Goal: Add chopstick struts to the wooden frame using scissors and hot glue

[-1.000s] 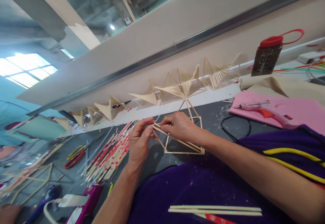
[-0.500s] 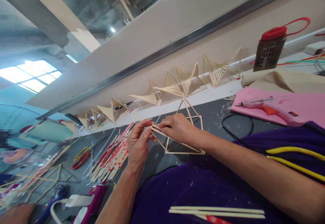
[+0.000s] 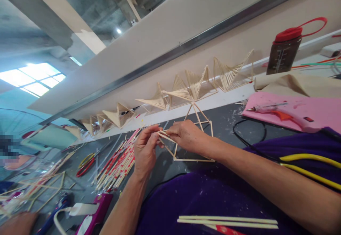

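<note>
A frame of thin wooden sticks (image 3: 193,160) stands on the dark table, part of it hidden behind my right forearm. My left hand (image 3: 146,146) pinches a corner where several sticks meet, thumb and fingers closed on it. Close beside it, the fingertips of my right hand (image 3: 186,134) are pressed together on the same corner; a stick runs under that palm. Loose wooden sticks (image 3: 227,220) lie on the purple cloth (image 3: 202,196) below my arms, with a red piece of wrapper by them.
Red-and-white wrapped chopsticks (image 3: 117,167) and red-and-yellow handled scissors (image 3: 86,164) lie left. A glue gun (image 3: 282,114) rests on pink material at right, near a bottle (image 3: 285,52). Finished stick models (image 3: 197,82) line the wall. A purple power strip (image 3: 96,212) is lower left.
Both hands stay at the same corner of the stick frame, with barely any movement of the fingers. The view has shifted very slightly.
</note>
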Action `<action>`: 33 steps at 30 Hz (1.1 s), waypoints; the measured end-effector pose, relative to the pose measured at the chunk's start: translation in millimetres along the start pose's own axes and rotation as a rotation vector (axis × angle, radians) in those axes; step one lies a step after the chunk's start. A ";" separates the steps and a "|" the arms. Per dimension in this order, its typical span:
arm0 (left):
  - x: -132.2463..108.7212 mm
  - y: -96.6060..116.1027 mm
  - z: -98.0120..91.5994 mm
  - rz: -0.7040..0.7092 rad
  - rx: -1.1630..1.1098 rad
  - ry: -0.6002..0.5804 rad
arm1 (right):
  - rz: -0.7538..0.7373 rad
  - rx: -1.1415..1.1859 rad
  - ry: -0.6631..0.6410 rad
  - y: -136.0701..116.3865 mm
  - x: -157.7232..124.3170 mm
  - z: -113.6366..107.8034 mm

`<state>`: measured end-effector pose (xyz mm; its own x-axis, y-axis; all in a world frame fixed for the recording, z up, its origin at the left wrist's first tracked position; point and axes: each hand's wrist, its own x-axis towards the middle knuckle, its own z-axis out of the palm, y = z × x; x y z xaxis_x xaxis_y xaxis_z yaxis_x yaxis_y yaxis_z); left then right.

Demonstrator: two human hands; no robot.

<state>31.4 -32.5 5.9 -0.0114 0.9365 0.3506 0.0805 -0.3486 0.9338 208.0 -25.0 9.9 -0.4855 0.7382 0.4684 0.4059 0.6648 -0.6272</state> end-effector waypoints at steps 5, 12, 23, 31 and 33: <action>0.2 0.1 -0.1 0.005 0.013 -0.004 | -0.019 -0.001 0.011 1.2 0.2 1.8; -0.3 -0.3 -1.4 0.009 0.009 -0.010 | 0.034 0.032 0.037 -0.9 -0.5 2.0; -0.5 2.5 0.8 -0.026 -0.079 -0.025 | 0.055 0.068 0.038 -2.9 -2.1 -0.5; -1.6 2.6 1.5 -0.036 -0.125 -0.036 | 0.060 0.103 0.049 -1.4 -2.7 0.9; -1.9 2.6 1.1 -0.039 -0.122 -0.040 | 0.064 0.113 0.048 -1.1 -2.7 1.3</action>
<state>32.8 -35.2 7.6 0.0273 0.9494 0.3129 -0.0408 -0.3117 0.9493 207.8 -27.8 8.5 -0.4226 0.7852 0.4525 0.3436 0.6009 -0.7217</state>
